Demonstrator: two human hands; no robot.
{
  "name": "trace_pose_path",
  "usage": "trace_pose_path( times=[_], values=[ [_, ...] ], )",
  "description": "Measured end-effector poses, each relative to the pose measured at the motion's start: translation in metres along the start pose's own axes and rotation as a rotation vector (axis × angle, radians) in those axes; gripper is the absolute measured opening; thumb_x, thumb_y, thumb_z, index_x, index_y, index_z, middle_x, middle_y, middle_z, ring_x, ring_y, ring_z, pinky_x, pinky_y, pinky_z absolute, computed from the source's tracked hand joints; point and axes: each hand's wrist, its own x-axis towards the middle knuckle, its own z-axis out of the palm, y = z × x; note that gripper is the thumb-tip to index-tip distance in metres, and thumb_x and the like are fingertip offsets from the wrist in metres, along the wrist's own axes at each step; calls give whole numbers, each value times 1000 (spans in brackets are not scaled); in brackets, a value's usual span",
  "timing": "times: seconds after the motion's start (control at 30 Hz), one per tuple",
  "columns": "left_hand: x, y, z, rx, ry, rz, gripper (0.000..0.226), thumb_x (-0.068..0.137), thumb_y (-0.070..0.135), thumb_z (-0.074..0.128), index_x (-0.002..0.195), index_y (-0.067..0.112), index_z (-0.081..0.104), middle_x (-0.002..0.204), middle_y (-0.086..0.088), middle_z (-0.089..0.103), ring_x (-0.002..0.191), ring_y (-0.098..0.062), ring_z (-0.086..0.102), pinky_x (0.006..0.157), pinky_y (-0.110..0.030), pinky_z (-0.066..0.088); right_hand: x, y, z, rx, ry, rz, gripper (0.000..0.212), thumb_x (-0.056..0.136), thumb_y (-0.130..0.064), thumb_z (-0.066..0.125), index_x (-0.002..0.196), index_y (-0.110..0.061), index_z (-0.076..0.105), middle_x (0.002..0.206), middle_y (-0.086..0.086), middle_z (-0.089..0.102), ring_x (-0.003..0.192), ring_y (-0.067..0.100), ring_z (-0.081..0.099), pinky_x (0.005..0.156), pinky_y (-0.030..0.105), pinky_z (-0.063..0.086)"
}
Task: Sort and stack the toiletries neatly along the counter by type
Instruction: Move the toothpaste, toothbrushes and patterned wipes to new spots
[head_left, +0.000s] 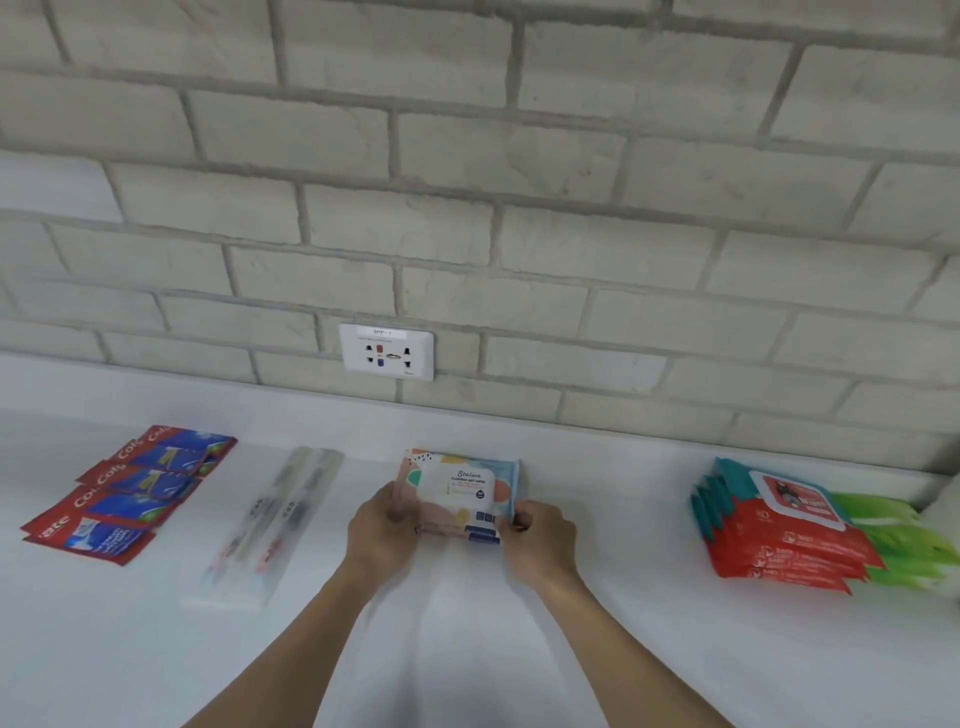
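A stack of pastel-patterned wet wipe packs (462, 491) lies at the middle of the white counter (467, 623). My left hand (382, 525) grips the stack's left side, and my right hand (540, 535) grips its right front corner. Red toothpaste boxes (124, 493) lie fanned out at the left. Clear-wrapped toothbrushes (270, 519) rest between the boxes and the wipes. At the right sits a stack of red and teal wipe packs (779, 530), with green packs (904, 540) beside it.
A brick wall (519, 208) rises behind the counter, with a white power socket (387, 352) just above the back ledge. Bare counter surface stretches in front of the items, toward me.
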Motion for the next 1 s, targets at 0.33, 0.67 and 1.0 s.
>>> trace_pose_path(
  times=[0.33, 0.67, 1.0],
  values=[
    [11, -20, -28, -51, -4, -19, 13, 92, 13, 50, 97, 15, 62, 91, 3, 68, 87, -20, 62, 67, -24, 45, 1, -22, 26, -5, 20, 7, 39, 94, -19, 56, 57, -22, 44, 54, -11, 47, 50, -1, 42, 57, 3, 37],
    [16, -26, -35, -98, -24, -51, 11, 95, 16, 47, 87, 20, 53, 97, -2, 64, 88, -23, 56, 74, -29, 42, -13, -20, 31, 102, 48, 99, 18, 95, -24, 54, 106, -15, 65, 104, 0, 69, 89, 16, 62, 60, 1, 36],
    [-33, -26, -38, -115, 147, 50, 47, 90, 12, 55, 134, 8, 40, 132, -15, 40, 106, -25, 47, 94, -35, 41, -60, 0, 10, 283, 50, 184, 30, 94, -22, 57, 124, -15, 58, 106, 0, 61, 93, 11, 56, 84, 15, 42]
  ],
)
